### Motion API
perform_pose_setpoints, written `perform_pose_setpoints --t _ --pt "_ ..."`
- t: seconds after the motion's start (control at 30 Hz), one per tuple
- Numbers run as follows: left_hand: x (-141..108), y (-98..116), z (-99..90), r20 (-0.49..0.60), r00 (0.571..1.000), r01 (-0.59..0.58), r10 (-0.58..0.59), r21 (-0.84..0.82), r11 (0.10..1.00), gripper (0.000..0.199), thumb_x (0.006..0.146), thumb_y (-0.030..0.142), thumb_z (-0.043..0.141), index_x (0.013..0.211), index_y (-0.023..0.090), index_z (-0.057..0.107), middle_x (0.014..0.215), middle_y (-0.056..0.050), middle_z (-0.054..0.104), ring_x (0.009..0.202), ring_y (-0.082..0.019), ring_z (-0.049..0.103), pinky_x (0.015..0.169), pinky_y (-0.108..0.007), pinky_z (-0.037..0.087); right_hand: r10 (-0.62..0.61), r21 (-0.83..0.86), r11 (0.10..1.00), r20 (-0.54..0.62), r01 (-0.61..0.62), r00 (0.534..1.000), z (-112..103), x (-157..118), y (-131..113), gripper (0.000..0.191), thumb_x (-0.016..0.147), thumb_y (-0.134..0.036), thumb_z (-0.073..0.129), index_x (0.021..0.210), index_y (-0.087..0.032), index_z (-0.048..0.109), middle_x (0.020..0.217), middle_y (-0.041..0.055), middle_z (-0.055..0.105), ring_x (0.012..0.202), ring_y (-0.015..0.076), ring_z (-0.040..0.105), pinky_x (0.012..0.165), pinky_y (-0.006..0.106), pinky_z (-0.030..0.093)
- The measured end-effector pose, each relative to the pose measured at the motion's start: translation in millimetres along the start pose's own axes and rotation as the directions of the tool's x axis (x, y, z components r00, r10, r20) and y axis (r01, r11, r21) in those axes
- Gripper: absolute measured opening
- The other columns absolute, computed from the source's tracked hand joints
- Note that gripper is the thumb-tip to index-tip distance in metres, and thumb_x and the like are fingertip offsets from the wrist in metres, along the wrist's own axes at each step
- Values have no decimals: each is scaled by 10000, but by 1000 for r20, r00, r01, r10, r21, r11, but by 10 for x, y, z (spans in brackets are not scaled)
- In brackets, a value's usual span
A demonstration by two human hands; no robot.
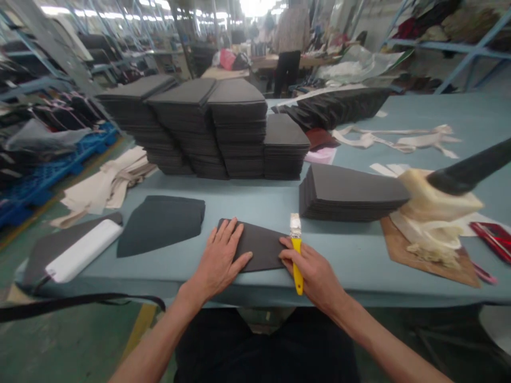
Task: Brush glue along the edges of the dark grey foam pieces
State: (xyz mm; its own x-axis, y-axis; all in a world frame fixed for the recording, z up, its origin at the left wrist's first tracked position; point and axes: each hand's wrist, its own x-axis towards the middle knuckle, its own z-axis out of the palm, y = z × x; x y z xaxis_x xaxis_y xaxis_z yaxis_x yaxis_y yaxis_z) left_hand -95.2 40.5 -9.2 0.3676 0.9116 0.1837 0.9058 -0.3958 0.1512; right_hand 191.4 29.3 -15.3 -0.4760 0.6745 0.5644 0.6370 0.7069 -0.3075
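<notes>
A dark grey panel (261, 247) lies flat near the table's front edge. My left hand (221, 255) rests on its left end, palm down, with the fingers spread. At the panel's right end is my right hand (309, 268), its fingers closed round a brush with a yellow handle (297, 266); the fingertips touch the panel's edge. The brush's pale bristles point away from me. To the left lie darker greenish panels (162, 223). A stack of dark panels (355, 191) stands behind and right of my right hand.
Tall stacks of dark panels (179, 122) stand at the back. A white device (83, 250) lies at the left. At the right are a pale block-like container (439, 197) with a dark cylinder, a brown sheet (391, 247) and a red object (493, 239). A person (291, 42) stands far behind.
</notes>
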Motion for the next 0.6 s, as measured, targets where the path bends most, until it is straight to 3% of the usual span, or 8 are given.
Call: perform_pose_setpoints --t 0.37,0.6 --pt "-146 -78 -8 -3 999 -32 32 -22 999 616 1094 492 447 1629 185 444 1729 -166 428 1639 -347 354 1317 -598 375 -51 -70 996 -14 50 999 -19 17 -3 148 1085 -136 516 1074 -215 639 1307 187 788 1141 269 809 906 392 697" --pt "-516 -219 -161 -95 995 -23 26 26 999 519 1108 295 411 1622 222 427 1671 -111 528 1611 -259 417 1324 -485 374 -56 -75 996 -5 56 998 -32 11 -10 141 1096 -145 508 1086 -216 629 1318 184 784 1125 270 813 878 397 697"
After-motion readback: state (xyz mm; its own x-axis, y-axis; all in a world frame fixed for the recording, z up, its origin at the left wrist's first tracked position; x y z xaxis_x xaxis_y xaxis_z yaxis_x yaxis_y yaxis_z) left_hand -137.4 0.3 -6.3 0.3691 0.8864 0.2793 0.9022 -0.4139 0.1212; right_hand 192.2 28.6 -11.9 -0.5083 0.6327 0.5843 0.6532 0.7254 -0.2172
